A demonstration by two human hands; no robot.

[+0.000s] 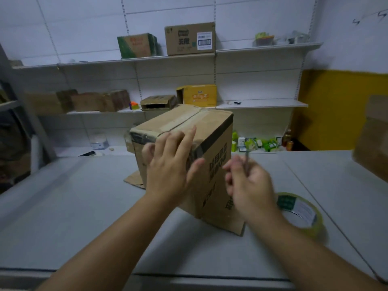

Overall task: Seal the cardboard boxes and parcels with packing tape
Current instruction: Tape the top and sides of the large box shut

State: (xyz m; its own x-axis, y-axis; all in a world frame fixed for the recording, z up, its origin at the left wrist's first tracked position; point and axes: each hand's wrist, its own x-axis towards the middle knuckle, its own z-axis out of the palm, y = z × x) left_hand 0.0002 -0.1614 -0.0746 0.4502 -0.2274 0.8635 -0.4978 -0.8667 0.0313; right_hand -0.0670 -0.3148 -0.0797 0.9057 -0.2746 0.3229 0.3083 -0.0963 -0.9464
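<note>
A brown cardboard box point(218, 156) stands on the grey table point(84, 206), its top seam covered with clear tape. My left hand point(170, 162) lies flat with straight fingers against the box's near upper edge, over the tape end. My right hand point(247, 181) is just right of the box, fingers curled around a thin dark stick-like object point(247, 162) that points up; blur hides what it is. A roll of clear packing tape point(302, 213) with a green label lies flat on the table, partly behind my right wrist.
Wall shelves behind the table hold several cardboard boxes point(190, 38). Another brown box point(373, 148) sits at the table's right edge. Green packets point(256, 142) lie on a low shelf. A flat cardboard flap point(134, 179) sticks out under the box.
</note>
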